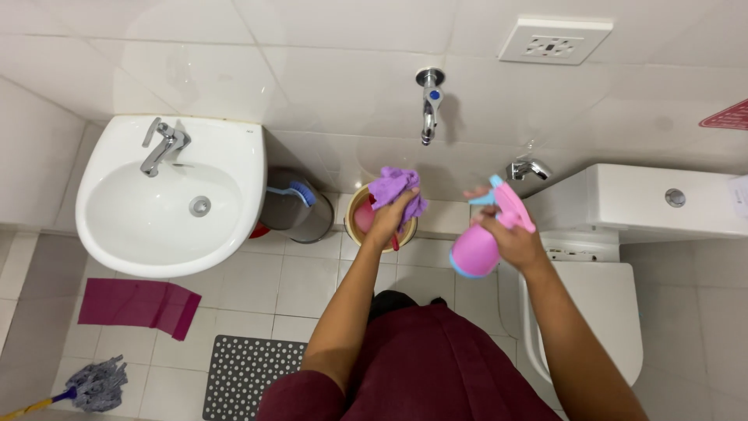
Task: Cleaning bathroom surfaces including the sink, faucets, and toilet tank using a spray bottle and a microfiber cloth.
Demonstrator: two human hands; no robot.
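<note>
Left hand [387, 221] grips cloth [393, 187] raised

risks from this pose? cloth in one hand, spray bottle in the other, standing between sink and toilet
1. The right hand holds the pink spray bottle tilted, nozzle toward the wall; spray could reach the wall socket.
2. The purple cloth in the left hand hangs over the bucket; a loose grip could drop it in.
3. Drips on the tile floor may make it slippery.

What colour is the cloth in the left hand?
Purple; the cloth in the left hand shows in the head view.
</note>
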